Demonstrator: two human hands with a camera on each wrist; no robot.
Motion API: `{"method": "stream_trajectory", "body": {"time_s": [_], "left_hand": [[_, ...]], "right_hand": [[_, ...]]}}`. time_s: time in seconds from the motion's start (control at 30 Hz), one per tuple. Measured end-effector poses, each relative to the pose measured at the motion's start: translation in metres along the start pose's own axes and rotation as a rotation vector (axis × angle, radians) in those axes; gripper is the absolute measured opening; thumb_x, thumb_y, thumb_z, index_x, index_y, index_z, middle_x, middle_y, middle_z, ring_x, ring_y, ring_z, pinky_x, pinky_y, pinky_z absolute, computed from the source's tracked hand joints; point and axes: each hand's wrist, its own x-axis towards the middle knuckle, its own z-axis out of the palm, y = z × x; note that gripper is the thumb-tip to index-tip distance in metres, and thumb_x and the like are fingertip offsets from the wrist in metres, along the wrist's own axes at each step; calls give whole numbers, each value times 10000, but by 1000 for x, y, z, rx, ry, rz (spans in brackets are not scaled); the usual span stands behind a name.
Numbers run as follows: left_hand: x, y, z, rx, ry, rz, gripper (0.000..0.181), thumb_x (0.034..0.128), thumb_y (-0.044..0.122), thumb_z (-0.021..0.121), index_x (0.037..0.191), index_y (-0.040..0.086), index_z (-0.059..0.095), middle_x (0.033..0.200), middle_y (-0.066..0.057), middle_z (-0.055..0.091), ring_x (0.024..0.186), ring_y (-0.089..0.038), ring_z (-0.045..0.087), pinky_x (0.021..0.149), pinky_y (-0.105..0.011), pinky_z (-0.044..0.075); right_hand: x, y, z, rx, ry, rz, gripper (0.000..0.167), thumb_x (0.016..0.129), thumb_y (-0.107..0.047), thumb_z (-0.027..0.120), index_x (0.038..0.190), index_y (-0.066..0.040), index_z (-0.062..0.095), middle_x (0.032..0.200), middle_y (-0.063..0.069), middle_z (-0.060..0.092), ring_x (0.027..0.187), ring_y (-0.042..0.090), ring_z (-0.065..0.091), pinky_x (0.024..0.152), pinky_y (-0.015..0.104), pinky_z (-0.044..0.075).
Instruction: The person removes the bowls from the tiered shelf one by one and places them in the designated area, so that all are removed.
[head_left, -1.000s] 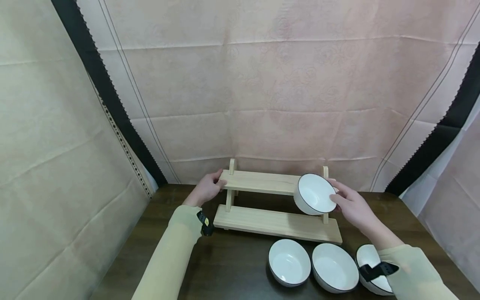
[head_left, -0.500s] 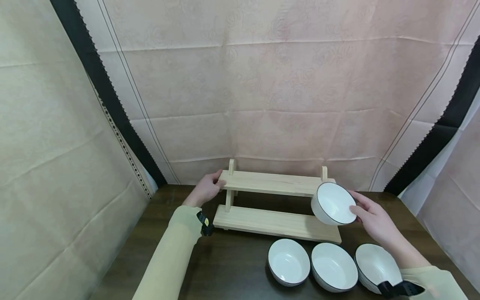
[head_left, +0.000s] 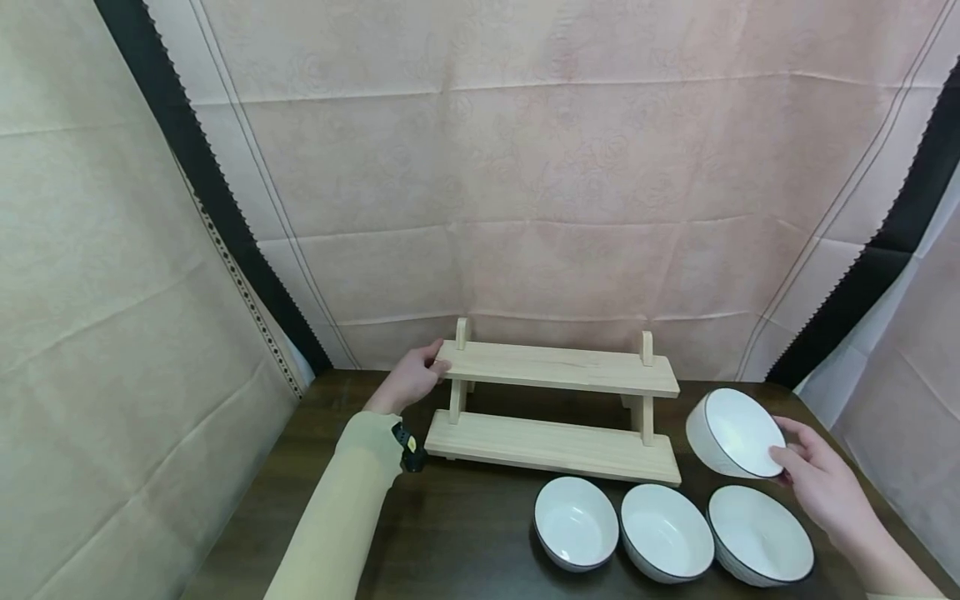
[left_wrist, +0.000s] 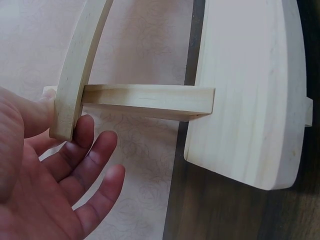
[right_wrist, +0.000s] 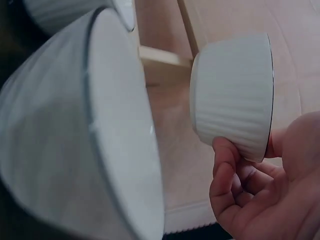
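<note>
A two-tier wooden shelf [head_left: 555, 446] stands on the dark table. My left hand [head_left: 408, 379] pinches the left end of its upper board; in the left wrist view the thumb lies on one face and the fingers [left_wrist: 102, 150] curl at the other. To the right of the shelf, my right hand [head_left: 821, 479] holds a white bowl [head_left: 735, 433] with a dark rim, tilted and raised, thumb at the rim. In the right wrist view the fingers touch the ribbed outside of that bowl [right_wrist: 232, 92].
Three more white bowls stand in a row before the shelf: a left bowl [head_left: 576, 523], a middle bowl [head_left: 667, 533] and a right bowl [head_left: 760, 535]. Light cloth [head_left: 555, 192] hangs behind the dark wooden table [head_left: 442, 542] and at both sides.
My right hand has carried the bowl from the right end of the upper board rightward and down, off the shelf. The left hand stays on the board.
</note>
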Motion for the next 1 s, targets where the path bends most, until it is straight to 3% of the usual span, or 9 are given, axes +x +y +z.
{"method": "stream_trajectory", "body": {"time_s": [0.3,0.5,0.63,0.87,0.97,1.0], "left_hand": [[0,-3,-4,14,3,-4,635,1063,288,516,1604,114,234,1606,-123,325,1224,-298,589,1097,-507,403],[0,-4,-5,16,9,-17,640,1057,296,527,1604,123,243,1596,-118,347,1187,-286,608,1092,-508,409],[1,-4,-6,15,10,-16,640,1058,301,525,1603,124,242,1597,-120,346,1184,-285,606,1095,-508,406],[0,-4,-7,18,6,-16,637,1060,300,519,1605,129,238,1590,-128,356,1171,-285,614,1095,-507,406],[0,-3,-7,22,6,-13,632,1062,300,515,1604,126,239,1591,-131,353,1168,-283,613,1094,-504,408],[0,-3,-7,24,7,-13,631,1063,300,514,1604,127,239,1592,-131,352,1169,-284,613,1094,-504,408]], "right_hand": [[-11,24,-16,-127,81,63,576,1082,-255,400,1501,113,254,1005,237,663,728,65,616,574,242,516],[-18,38,-32,-213,149,31,516,1068,-211,435,1455,115,336,959,273,668,670,9,544,538,232,398],[-23,48,-40,-241,183,22,490,1057,-167,431,1436,131,347,895,237,655,620,5,485,520,253,370],[-29,64,-43,-214,176,85,501,1043,-65,386,1461,175,249,779,155,617,576,103,499,495,280,394],[-33,72,-42,-195,207,59,476,1029,-31,391,1460,143,290,722,105,588,560,96,482,494,272,377],[-34,75,-42,-190,224,42,496,1024,-27,400,1510,38,319,700,84,573,552,87,471,491,268,369]]}}
